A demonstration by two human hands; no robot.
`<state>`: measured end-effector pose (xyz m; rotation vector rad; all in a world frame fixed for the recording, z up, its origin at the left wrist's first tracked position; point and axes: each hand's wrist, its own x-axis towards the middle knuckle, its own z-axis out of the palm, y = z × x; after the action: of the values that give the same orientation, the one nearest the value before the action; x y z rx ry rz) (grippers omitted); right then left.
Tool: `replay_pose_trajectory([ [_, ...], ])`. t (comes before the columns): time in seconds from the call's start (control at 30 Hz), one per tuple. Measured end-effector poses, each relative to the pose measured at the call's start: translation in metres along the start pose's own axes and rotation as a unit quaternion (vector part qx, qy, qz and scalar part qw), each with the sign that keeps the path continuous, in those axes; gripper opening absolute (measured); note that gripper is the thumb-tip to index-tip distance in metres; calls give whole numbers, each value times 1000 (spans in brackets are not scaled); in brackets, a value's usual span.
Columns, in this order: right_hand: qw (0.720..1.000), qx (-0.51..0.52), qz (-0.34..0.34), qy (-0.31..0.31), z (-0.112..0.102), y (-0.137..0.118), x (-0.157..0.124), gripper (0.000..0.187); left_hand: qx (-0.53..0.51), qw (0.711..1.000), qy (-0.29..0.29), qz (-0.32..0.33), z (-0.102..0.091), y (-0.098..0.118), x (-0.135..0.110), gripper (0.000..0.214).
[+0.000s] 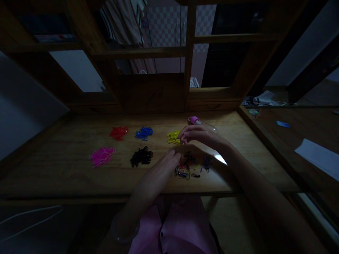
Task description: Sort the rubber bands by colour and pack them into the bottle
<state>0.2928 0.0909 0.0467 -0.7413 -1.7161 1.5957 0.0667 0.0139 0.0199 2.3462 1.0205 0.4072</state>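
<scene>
My left hand [171,159] is low over the table at the left edge of a mixed pile of small coloured loops [190,162] that look like elastic hair ties. Its fingers are curled together, and their tips are partly hidden. Above and to the right, my right hand [197,134] hovers with loosely bent, parted fingers beside the yellow hair ties [173,137], covering part of them. I see nothing held in it. Separate heaps of red [119,133], blue [143,133], pink [102,156] and black hair ties [141,156] lie to the left.
Behind my right hand lies a clear container with a pink cap [194,120]. A wooden shelf frame [153,93] with drawers rises along the table's back edge. On the right surface are a white sheet [317,158] and a small blue card [283,124]. The light is dim.
</scene>
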Motion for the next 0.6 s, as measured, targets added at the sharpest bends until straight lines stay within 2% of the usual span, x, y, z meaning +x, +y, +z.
replay_pose_trajectory([
  [0.23, 1000, -4, 2, 0, -1, 1, 0, 18, -3, 1000, -13, -1, -7, 9, 13, 28],
  [0.33, 1000, 0, 3, -1, -1, 1, 0, 19, -42, 999, 19, -7, -11, 11, 19, 20],
  [0.4, 1000, 4, 3, -1, -1, 1, 0, 20, -93, 993, 59, -39, -12, 11, 21, 13],
  [0.5, 1000, 4, -1, -2, -1, 2, 1, 20, -252, 955, 108, -111, -15, 5, 19, 8],
  [0.6, 1000, 2, -3, -4, -1, 4, 1, 20, -445, 880, 102, -134, -16, -1, 15, 12],
])
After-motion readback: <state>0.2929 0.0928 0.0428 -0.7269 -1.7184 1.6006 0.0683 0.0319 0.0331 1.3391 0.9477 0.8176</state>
